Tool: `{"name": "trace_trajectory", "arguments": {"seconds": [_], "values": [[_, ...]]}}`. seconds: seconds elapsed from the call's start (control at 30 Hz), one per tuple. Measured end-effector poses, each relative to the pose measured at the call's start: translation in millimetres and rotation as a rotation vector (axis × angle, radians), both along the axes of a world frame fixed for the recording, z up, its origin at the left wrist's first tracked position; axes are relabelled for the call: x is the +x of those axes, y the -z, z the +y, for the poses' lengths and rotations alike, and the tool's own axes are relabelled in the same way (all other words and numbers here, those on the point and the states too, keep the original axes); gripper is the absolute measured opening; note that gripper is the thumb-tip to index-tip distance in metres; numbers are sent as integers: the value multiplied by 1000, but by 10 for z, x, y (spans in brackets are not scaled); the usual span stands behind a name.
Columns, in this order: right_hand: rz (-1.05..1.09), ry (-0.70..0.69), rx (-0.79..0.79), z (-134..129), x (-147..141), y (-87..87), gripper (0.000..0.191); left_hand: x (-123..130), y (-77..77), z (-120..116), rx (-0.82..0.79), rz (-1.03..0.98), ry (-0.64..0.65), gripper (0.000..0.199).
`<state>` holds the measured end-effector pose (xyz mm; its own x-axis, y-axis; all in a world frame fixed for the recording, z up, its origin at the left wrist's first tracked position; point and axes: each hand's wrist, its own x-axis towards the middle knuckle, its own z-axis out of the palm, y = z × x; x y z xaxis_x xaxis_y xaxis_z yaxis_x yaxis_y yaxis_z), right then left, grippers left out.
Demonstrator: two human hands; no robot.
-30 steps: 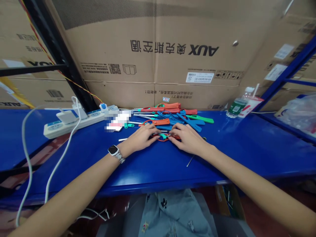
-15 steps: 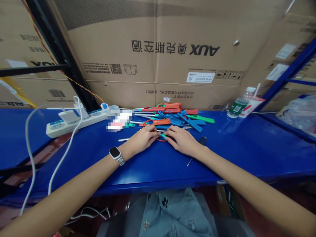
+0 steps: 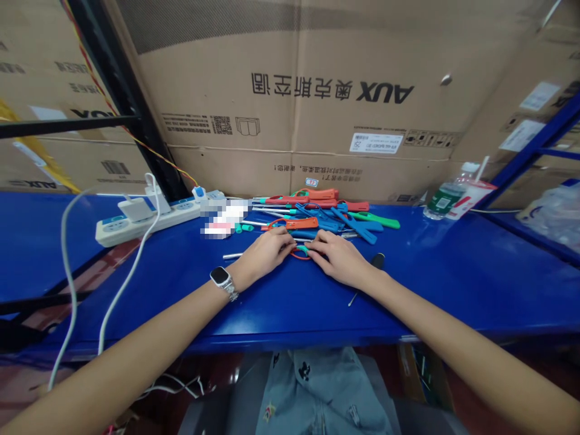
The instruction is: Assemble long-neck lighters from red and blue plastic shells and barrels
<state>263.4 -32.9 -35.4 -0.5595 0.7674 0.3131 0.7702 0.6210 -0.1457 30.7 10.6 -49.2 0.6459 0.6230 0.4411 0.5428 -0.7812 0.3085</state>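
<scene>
My left hand [image 3: 268,249] and my right hand [image 3: 338,254] meet low over the table, fingers bent and pinched together. Between their fingertips is an orange long-necked lighter [image 3: 299,256] with a teal-green part; the fingers cover most of it. A metal tube [image 3: 232,256] pokes out to the left of my left hand, and I cannot tell whether it belongs to this lighter. Just behind the hands lies a heap of similar lighters: an orange one [image 3: 296,223], red ones [image 3: 290,200], blue ones [image 3: 357,225] and a green one [image 3: 376,219].
A dark-handled screwdriver [image 3: 377,261] lies partly under my right forearm. Small teal caps [image 3: 247,228] sit by a blurred-out patch. At the left is a power strip [image 3: 115,232] with plugs and white cables. A bottle [image 3: 439,202] and a cup [image 3: 466,202] stand right. Cardboard [image 3: 335,36] backs the blue table [image 3: 272,314].
The whole view has shifted slightly, so everything appears a little further right. Both hands stay pinched around the orange lighter, with only slight finger movement.
</scene>
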Motion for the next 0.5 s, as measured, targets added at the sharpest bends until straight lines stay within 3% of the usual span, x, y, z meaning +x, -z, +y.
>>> {"name": "trace_trajectory", "arguments": {"seconds": [0.1, 0.3, 0.5], "values": [[0, 11, -13, -3, -5, -8, 27, -25, 5, -2, 24, 33, 76, 24], [82, 53, -93, 10, 7, -11, 24, -48, 8, 47, -114, -127, 111, 16], [27, 53, -38, -7, 3, -14, 27, -57, -66, -19, 62, 122, 65, 27]]}}
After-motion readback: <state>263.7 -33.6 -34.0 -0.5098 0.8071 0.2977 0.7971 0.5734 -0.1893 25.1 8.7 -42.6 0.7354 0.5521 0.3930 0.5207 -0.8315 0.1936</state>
